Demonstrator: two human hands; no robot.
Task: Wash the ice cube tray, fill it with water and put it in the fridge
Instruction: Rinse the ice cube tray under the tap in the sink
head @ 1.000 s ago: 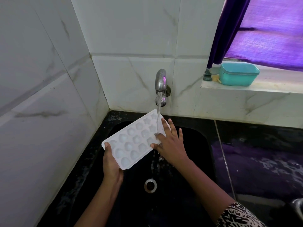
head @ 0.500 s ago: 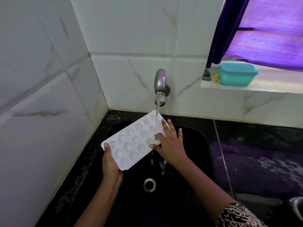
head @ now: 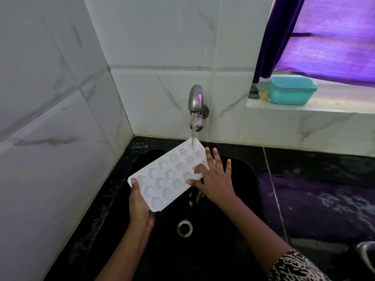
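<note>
A: Where is the ice cube tray point(head: 168, 175)?

B: Held above the black sink point(head: 251, 173), cells up. Its long axis runs slantwise, from the near left to the far right end, which sits under the tap point(head: 195, 98). The stream of water point(head: 193, 134) lands on the cells at that far end.

A: And the hands?

B: The left hand point(head: 140, 207) grips the near short end, thumb over the rim, fingers underneath. The right hand point(head: 213, 179) lies spread on the far half, fingertips on the cells just beside the stream, gripping nothing.

A: Which one steers?

B: The left, I'd judge, since it alone carries the tray. To rinse the near cells it would have to push the tray along its length, away and rightward. Drops fall off the long edge above the drain point(head: 184, 228), so the tray seems tilted that way.
</note>
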